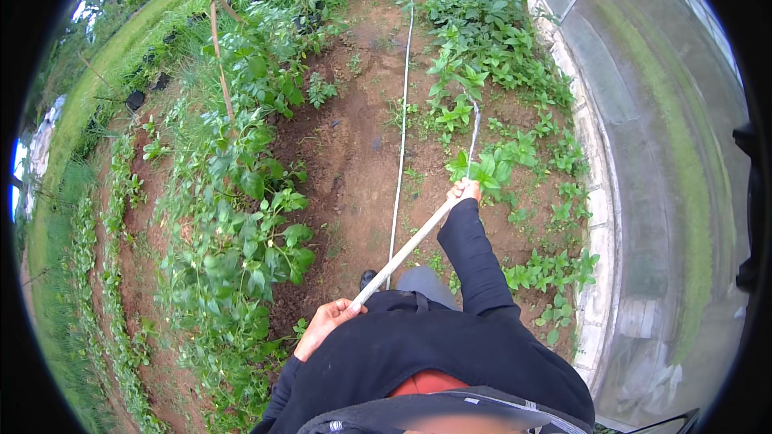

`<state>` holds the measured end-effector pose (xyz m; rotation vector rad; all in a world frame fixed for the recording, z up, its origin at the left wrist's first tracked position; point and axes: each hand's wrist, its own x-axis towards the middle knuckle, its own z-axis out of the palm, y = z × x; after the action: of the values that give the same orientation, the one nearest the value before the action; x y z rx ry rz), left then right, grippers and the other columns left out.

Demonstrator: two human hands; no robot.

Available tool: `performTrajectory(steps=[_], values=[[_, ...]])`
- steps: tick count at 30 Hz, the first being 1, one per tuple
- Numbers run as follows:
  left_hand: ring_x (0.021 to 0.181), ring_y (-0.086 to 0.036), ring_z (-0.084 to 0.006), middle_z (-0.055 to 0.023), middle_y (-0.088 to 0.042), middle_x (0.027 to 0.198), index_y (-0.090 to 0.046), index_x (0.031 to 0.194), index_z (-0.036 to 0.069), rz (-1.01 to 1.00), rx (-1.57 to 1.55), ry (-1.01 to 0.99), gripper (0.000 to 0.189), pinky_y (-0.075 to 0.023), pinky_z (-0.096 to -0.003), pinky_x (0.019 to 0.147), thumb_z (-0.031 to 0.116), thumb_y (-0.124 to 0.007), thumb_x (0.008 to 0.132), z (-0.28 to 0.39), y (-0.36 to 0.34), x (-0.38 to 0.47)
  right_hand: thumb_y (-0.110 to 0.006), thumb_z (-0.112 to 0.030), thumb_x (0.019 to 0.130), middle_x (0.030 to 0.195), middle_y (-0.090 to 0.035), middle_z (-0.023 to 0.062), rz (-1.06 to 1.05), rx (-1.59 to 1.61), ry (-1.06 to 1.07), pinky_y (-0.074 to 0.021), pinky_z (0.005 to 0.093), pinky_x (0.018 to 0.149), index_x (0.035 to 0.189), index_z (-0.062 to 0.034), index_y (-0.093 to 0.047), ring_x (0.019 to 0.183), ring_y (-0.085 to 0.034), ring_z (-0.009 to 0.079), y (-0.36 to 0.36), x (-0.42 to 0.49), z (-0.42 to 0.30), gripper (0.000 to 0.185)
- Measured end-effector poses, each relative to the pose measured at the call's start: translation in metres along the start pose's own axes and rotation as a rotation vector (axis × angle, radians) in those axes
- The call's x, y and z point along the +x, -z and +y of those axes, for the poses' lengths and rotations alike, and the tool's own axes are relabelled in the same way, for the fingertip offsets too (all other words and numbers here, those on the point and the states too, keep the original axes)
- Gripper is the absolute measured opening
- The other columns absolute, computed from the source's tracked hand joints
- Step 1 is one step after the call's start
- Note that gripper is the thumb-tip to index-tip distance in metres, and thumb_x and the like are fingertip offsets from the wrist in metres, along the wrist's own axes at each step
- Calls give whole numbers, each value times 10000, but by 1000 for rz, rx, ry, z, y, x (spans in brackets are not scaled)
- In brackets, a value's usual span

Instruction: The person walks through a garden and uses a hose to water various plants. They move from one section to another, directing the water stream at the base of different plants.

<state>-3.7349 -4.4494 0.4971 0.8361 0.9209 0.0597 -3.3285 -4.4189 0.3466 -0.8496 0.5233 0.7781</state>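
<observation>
A pale hose (410, 245) slants upward across my front. My left hand (329, 323) grips it low, beside the waist of my dark top. Further along, at the hose's end, my right hand (464, 190) is closed around it with the arm stretched forward. A thin stream of water (475, 126) runs from that hand toward leafy green plants (453, 114) on the right bed. Just past my right fingers stands a broad-leaved plant (485, 169). The hose end itself is hidden by the fingers.
A white hose (403, 138) lies lengthwise along the dirt path (356, 150). Tall leafy plants (241, 259) and wooden stakes (215, 42) border the left. On the right, a low white block curb (597, 211) runs below a translucent greenhouse wall (657, 193). Black pots (135, 100) stand farther left.
</observation>
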Motion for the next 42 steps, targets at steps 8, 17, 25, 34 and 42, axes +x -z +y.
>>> performTrajectory(steps=[8,17,25,34,42], values=[[662,-563,-63,-22,-618,790,-604,927,-9,33,-137,19,216,-462,-196,602,197,-572,870,106,-23,139,-387,-228,846,494,-353,-16,-8,3,-81,-218,284,347,672,-177,-353,363,-283,120,-82,155,-45,185],[664,-571,-74,-24,-615,773,-584,953,-11,144,-265,-79,209,-458,-200,602,177,-585,861,250,-77,276,-421,-216,798,501,-356,-29,-129,-103,-108,-222,278,336,722,-146,-420,344,-298,111,-287,291,-102,104],[679,-577,-65,-29,-626,816,-598,1009,-14,171,-220,-85,234,-465,-190,611,175,-548,882,373,-47,380,-408,-218,763,510,-353,-35,-334,-105,-237,-284,266,366,814,-73,-479,369,-329,104,-416,411,-70,169],[792,-599,-98,-64,-634,901,-571,1088,-30,26,-360,-13,270,-478,-210,712,146,-514,892,587,28,545,-444,-104,726,572,-433,24,-299,142,-233,-387,289,467,770,-66,-474,490,-438,157,-590,610,-64,65],[707,-627,-122,-81,-637,859,-569,1076,-31,-71,-412,170,249,-518,-218,637,109,-524,876,770,34,678,-452,-163,779,554,-442,16,-260,167,-110,-415,306,507,746,-71,-481,477,-436,161,-711,728,-131,102]])
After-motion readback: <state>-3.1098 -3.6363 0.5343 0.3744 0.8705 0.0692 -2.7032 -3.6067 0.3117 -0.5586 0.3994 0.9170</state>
